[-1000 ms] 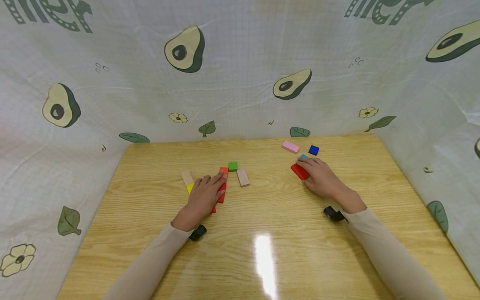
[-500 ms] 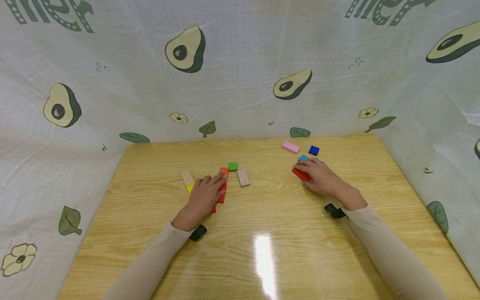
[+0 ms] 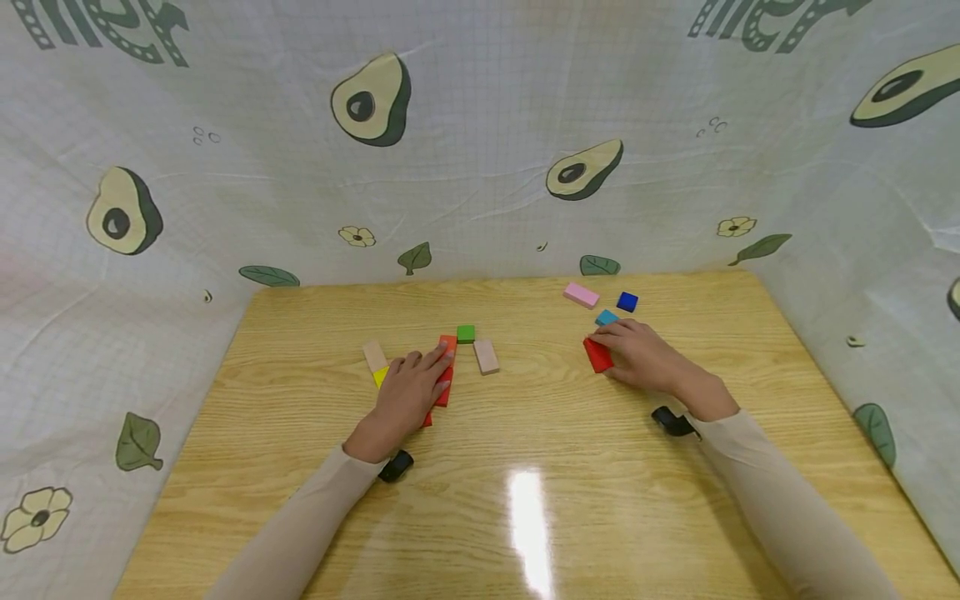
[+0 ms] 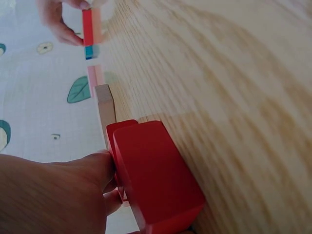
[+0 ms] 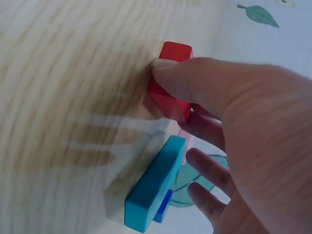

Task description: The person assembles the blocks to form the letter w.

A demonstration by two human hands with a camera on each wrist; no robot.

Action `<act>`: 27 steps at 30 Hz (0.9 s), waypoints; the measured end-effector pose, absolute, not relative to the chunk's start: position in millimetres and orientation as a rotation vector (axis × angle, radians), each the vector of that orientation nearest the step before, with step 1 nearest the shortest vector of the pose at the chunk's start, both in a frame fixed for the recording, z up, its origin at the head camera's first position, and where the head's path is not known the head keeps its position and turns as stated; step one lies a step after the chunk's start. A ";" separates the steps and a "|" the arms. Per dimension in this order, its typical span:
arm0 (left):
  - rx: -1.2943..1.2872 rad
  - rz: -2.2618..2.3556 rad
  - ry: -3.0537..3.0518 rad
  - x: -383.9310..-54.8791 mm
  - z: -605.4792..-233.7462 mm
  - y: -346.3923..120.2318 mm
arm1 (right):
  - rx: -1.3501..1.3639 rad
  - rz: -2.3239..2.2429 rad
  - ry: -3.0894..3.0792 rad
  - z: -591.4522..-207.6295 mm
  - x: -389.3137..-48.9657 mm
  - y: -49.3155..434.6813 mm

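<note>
My left hand (image 3: 408, 392) lies over a group of red blocks, its fingers spread and touching them. An orange-red block (image 3: 447, 342) and a red block (image 3: 445, 387) stick out from under it; a yellow block (image 3: 381, 376) is partly covered on its left side. In the left wrist view a big red block (image 4: 158, 170) stands near the thumb side. My right hand (image 3: 637, 354) pinches another red block (image 5: 170, 105) between thumb and fingertip, tilted. Close beyond it lies a light blue block (image 3: 606, 318), apart from the fingers.
A pink block (image 3: 581, 295) and a dark blue block (image 3: 627, 302) lie toward the back right. Near the left hand are a green block (image 3: 466, 334), a pale wooden block (image 3: 486, 357) and a tan block (image 3: 374, 356). A printed cloth (image 3: 480, 167) encloses the wooden table (image 3: 600, 500).
The red block in my right hand has turned, its long side now pointing more toward me. The right hand has shifted slightly nearer me, uncovering more light blue block. My left hand stays put.
</note>
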State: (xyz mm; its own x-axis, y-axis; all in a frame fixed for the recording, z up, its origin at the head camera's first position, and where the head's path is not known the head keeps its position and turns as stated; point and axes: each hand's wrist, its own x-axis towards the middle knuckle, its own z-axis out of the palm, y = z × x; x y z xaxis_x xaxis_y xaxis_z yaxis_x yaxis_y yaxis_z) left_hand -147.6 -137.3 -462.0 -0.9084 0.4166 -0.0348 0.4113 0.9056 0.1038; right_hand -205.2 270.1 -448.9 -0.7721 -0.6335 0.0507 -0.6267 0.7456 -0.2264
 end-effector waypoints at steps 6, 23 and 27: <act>0.659 0.157 3.015 -146.5 -461.5 -137.9 | -1.039 -0.455 2.888 -450.2 -201.3 262.9; 0.680 0.133 3.032 -147.3 -461.1 -137.9 | -1.140 -0.473 2.849 -448.9 -175.1 204.7; 0.680 0.124 3.037 -147.0 -461.8 -138.5 | -1.169 -0.476 2.829 -449.2 -167.5 187.9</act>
State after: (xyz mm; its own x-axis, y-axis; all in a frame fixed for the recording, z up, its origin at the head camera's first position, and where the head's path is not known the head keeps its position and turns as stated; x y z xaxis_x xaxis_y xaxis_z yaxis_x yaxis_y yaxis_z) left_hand -147.0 -138.5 -461.8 -0.9042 0.4270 -0.0087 0.4249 0.9014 0.0834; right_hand -167.5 187.9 -449.2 -0.7144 -0.6957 0.0755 -0.6821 0.6682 -0.2972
